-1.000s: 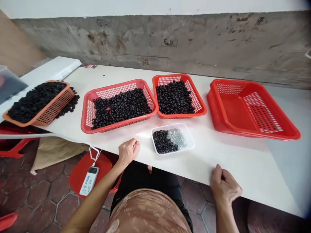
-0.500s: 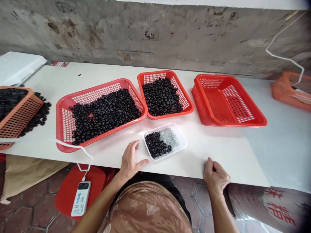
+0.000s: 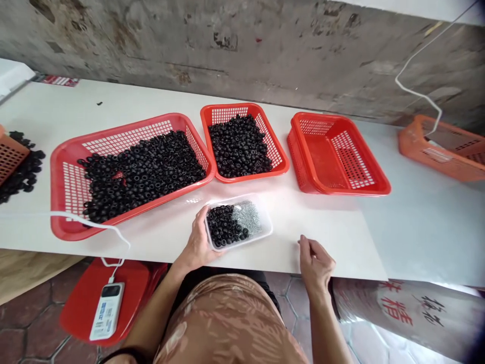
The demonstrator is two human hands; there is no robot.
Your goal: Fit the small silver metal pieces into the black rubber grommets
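A small clear plastic container [image 3: 261,235] sits near the table's front edge. Its left part is full of black ring-shaped pieces [image 3: 223,226], while tiny shiny metal-looking bits [image 3: 247,216] lie in its right part. My left hand [image 3: 199,240] is wrapped round the container's left end, thumb along the front side. To the right, apart from the container, my right hand [image 3: 316,258] rests at the table edge with thumb and fingers pinched together. A tiny dark speck shows at its fingertips, too small to name.
Behind the container stand a long red basket [image 3: 70,146] and a smaller red basket [image 3: 282,169], both holding black pieces. Stacked red baskets [image 3: 314,177] are at the right. An orange basket [image 3: 428,151] sits farther right. A white cable [image 3: 93,222] runs to a power bank [image 3: 108,311] on a red stool [image 3: 81,298].
My left hand has closed from open onto the container's left end. My right hand stays closed near the edge. The whole view has shifted, so things appear farther left.
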